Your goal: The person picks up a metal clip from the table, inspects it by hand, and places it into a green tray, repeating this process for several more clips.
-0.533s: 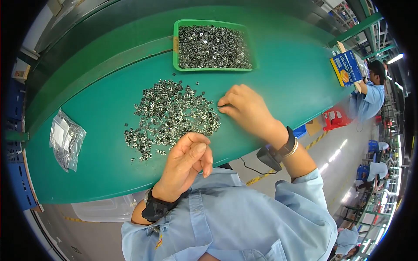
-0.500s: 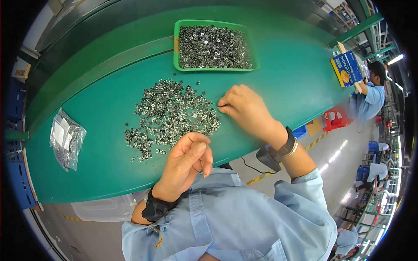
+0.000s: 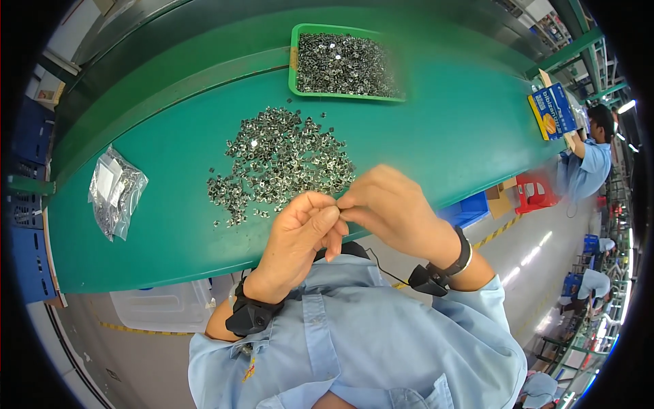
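Observation:
My left hand [image 3: 300, 235] and my right hand [image 3: 392, 208] meet fingertip to fingertip just above the table's near edge. Both are closed in a pinch; whatever lies between the fingertips is too small and covered to make out. Just beyond them a loose heap of small shiny metal pieces [image 3: 283, 160] is spread over the green table [image 3: 170, 225]. Farther back stands a green tray [image 3: 294, 75] filled with many similar metal pieces [image 3: 347, 65].
A clear plastic bag [image 3: 116, 194] with small parts and a white slip lies at the left. At the far right stand a blue and yellow box [image 3: 552, 112] and a co-worker in blue [image 3: 589, 163]. Below the table are a clear bin [image 3: 163, 307] and a red stool [image 3: 535, 191].
My right hand has come from the heap's right edge back toward me, and its fingertips now meet those of my left hand. The whole view has shifted slightly.

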A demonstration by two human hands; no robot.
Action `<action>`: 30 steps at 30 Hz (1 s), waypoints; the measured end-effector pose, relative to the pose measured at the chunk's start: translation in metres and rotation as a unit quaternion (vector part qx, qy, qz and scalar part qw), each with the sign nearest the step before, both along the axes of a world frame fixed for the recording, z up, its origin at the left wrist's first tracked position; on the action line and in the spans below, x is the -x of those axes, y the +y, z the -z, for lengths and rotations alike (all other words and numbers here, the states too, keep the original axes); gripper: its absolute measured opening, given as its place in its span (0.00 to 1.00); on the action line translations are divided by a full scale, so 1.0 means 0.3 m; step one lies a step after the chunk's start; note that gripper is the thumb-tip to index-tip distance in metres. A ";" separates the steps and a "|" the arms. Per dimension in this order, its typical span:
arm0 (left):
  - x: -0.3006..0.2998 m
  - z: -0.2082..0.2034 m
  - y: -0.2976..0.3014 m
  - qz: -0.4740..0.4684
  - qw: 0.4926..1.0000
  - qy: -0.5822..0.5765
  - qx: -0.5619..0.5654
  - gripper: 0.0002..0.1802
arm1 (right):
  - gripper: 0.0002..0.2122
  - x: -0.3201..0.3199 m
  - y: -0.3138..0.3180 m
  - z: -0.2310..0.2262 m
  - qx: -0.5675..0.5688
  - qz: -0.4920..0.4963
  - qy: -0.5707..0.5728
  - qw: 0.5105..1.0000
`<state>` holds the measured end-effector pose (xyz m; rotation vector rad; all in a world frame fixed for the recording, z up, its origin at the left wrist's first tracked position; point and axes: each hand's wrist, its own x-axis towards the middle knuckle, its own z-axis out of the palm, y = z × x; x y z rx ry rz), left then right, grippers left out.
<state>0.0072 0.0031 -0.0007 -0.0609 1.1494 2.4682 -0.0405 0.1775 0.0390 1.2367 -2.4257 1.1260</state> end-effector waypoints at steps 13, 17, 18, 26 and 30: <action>-0.018 -0.020 0.011 -0.003 1.000 -0.013 -0.018 0.10 | 0.10 -0.049 0.005 0.067 0.074 0.055 0.009 0.996; -0.009 -0.002 0.021 -0.007 1.000 -0.001 0.002 0.09 | 0.10 -0.051 0.010 0.079 0.089 0.057 -0.008 0.994; -0.007 0.001 0.021 -0.005 1.000 0.001 0.004 0.09 | 0.10 -0.052 0.011 0.083 0.096 0.057 -0.012 0.994; 0.012 0.041 0.028 0.029 0.996 0.005 -0.085 0.08 | 0.10 -0.056 0.018 0.103 0.150 0.051 -0.081 0.984; 0.016 0.019 0.033 0.021 0.998 -0.001 -0.054 0.08 | 0.09 -0.043 0.026 0.101 0.133 0.046 -0.062 0.988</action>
